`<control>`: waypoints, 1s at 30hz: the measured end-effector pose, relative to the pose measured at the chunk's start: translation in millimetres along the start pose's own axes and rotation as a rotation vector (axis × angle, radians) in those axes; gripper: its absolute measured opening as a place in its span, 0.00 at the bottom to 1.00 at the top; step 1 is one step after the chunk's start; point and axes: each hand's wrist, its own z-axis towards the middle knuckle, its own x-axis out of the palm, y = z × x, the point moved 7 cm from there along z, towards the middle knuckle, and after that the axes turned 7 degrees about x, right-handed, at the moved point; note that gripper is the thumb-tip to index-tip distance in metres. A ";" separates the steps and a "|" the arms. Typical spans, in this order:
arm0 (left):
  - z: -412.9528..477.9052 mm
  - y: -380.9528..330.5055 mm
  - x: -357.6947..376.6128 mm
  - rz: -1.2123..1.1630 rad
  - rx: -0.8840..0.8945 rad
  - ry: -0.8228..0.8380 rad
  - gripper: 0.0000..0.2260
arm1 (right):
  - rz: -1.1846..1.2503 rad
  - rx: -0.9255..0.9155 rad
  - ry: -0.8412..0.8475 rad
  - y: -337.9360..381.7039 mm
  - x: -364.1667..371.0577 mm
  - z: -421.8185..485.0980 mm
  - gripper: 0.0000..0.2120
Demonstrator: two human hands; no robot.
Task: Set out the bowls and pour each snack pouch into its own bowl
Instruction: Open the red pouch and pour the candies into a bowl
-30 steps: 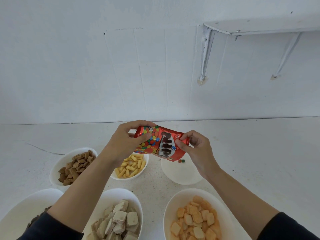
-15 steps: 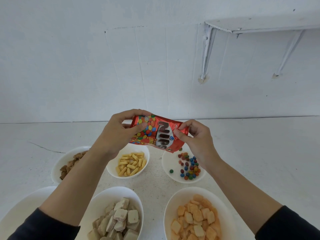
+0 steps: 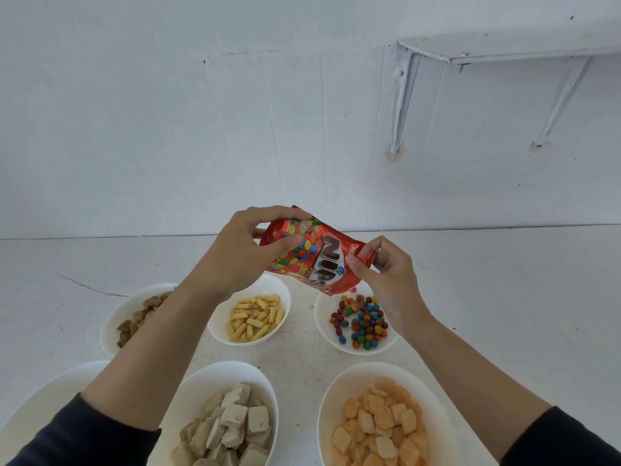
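Both hands (image 3: 242, 253) (image 3: 386, 280) pinch the red pouch (image 3: 316, 253) tilted above the candy bowl (image 3: 324, 327).

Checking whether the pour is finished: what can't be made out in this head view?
Red pouch: the foil and the right hand hide its mouth and what remains inside.
Brown-snack bowl: the left forearm covers part of it.
Near-left bowl: the sleeve and the frame edge hide its contents.
Biscuit bowl and cracker bowl: cut off by the bottom edge.
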 end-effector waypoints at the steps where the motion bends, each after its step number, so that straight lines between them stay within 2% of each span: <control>1: -0.9 2.3 3.3 0.006 -0.003 0.012 0.10 | -0.009 0.012 -0.005 -5.0 -1.5 -1.2 0.07; 8: -5.2 16.2 25.2 0.060 -0.060 0.085 0.12 | -0.040 0.093 -0.028 -33.2 -11.9 -5.4 0.08; 14: 2.5 -15.1 18.9 -0.056 0.068 0.049 0.15 | 0.132 0.052 -0.009 -9.0 -13.4 -2.4 0.08; 21: 10.0 -53.1 7.8 -0.070 0.244 -0.021 0.11 | 0.290 0.035 0.023 20.6 -10.3 -2.5 0.09; 26: 10.0 -37.4 19.5 -0.071 0.177 -0.011 0.11 | 0.284 0.087 -0.010 5.4 -13.8 -7.7 0.09; 30: 3.6 -23.3 36.2 -0.069 0.089 0.109 0.15 | 0.318 0.130 -0.019 -6.9 -17.0 -12.6 0.09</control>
